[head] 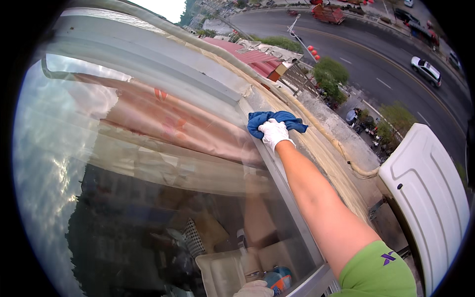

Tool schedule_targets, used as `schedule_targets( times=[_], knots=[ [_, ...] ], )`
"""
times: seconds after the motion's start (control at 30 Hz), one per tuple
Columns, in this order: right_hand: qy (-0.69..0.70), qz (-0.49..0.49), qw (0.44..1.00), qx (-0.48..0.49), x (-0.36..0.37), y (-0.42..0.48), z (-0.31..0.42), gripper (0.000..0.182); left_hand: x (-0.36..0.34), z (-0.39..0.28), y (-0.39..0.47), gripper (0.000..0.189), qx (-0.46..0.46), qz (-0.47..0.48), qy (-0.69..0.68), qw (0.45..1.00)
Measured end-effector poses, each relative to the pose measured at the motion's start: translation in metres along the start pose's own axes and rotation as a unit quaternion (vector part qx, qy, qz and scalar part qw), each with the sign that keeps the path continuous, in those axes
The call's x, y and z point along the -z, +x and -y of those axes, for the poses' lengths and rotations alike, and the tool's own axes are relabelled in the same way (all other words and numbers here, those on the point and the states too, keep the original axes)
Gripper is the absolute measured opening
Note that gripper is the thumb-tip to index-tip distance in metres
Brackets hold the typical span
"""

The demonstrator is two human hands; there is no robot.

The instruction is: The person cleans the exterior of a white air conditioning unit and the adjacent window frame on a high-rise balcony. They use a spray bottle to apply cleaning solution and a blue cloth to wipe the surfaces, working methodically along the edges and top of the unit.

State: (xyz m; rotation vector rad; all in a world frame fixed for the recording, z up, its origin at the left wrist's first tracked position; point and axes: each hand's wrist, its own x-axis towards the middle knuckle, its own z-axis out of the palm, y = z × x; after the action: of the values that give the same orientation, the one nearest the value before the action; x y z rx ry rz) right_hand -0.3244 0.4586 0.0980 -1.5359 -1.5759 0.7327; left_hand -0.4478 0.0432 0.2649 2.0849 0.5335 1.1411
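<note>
My right hand (pixel 275 133), in a white glove, grips a bunched blue cloth (pixel 259 120). The cloth lies against the far corner of the light metal window frame (pixel 272 163), and one end trails toward the outer ledge. My bare forearm reaches along the outside of the window pane (pixel 167 211), which mirrors clouds and the arm. At the bottom edge another white-gloved hand, apparently my left hand (pixel 254 289), shows through or in the glass. It is beside a blue-and-orange object (pixel 278 280); whether it holds this is unclear.
A beige-wrapped pipe (pixel 326 139) runs along the outer ledge to a white outdoor unit casing (pixel 426 193) at the right. Far below lies a road (pixel 371 55) with vehicles, beside a red metal roof (pixel 245 52). Pinkish curtain fabric (pixel 178 118) shows in the pane.
</note>
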Motion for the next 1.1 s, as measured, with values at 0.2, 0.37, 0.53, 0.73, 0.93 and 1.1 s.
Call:
schedule_targets(
  times=[0.2,0.37,0.53,0.73,0.93,1.1],
  knots=[
    [-0.016,0.066,0.997,0.028,0.035,-0.075,-0.002,0.032,-0.001,0.009,-0.005,0.038,0.021,-0.062,-0.021,0.998],
    [-0.011,0.107,0.993,0.049,0.105,-0.184,-0.018,0.032,-0.021,-0.013,0.003,0.027,0.163,-0.053,0.132,0.976],
    [0.091,0.07,0.993,0.008,0.146,-0.301,-0.04,0.028,-0.021,-0.03,-0.022,0.025,0.269,-0.084,0.181,0.942],
    [0.681,-0.213,0.642,-0.281,0.262,-0.351,-0.045,0.02,-0.027,-0.028,-0.018,0.022,0.174,-0.117,0.237,0.949],
    [0.724,-0.365,0.573,0.116,0.411,-0.339,-0.021,0.024,-0.024,-0.026,-0.019,0.027,0.156,-0.114,0.258,0.947],
    [0.776,-0.36,0.502,0.128,0.35,-0.315,0.038,0.036,-0.02,-0.022,-0.029,0.03,0.175,-0.103,0.243,0.949]
  ],
)
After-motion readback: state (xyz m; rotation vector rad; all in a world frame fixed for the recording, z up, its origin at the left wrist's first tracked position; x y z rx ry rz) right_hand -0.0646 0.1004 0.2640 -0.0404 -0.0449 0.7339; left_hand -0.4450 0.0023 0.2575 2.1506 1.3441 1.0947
